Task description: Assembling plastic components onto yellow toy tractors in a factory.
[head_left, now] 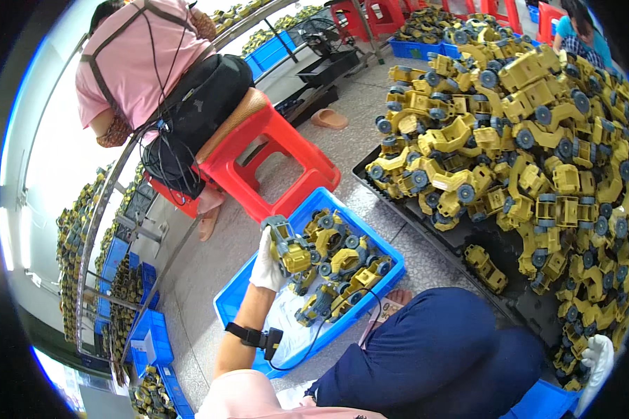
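Observation:
My left hand, in a white glove, grips a yellow toy truck with grey parts over the left side of a blue tray. Inside that tray lie several similar yellow toy vehicles with grey wheels, next to a white liner. At the far right, beside the lower edge of a big heap of yellow toy vehicles, is my right hand, also gloved in white. Its fingers are slightly bent and apart, with nothing visible in them.
A black tray carries the heap, with one toy vehicle apart from the others. Ahead stands a red stool with a seated person in pink. A metal rail curves along the left. Another blue bin is by my right leg.

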`<state>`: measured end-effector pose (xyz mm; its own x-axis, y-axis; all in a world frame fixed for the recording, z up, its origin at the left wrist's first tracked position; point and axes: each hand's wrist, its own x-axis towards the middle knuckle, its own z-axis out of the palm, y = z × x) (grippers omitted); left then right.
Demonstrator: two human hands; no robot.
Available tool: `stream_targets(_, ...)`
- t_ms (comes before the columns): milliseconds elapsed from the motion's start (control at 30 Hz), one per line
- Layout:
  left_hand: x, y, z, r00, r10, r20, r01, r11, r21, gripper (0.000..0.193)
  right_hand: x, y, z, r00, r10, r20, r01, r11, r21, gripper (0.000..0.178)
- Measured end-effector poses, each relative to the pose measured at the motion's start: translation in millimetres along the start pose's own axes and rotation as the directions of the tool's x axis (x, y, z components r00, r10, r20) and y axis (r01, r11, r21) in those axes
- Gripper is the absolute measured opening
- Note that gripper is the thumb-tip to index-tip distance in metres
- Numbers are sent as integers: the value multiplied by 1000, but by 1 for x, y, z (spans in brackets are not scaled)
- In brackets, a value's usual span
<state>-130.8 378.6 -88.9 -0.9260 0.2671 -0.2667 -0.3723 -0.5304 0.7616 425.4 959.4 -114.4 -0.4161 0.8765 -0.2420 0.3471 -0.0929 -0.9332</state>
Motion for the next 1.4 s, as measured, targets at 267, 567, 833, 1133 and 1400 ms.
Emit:
stream_targets(267,-16,-36,16,989,-150,9,150,980,-130,44,-83,-130,116,960,-160,231,232,914,-332,32)
stream_targets(567,-60,-86,172,783,-339,522,321,938,128,63,-110,-262,298,706,-186,684,524,787,-327,53)
stream_targets(833,-73,-94,250,721,-186,667,181,980,78,81,-78,-252,355,470,-148,870,19,987,158,56)
stream_targets(1133,-54,-103,237,602,-335,725,389,916,100,80,-62,-235,378,676,-300,673,324,941,95,52)
stream_targets(1400,-65,-103,246,728,-369,577,380,919,109,71,-55,-237,378,783,-195,591,220,975,29,78)
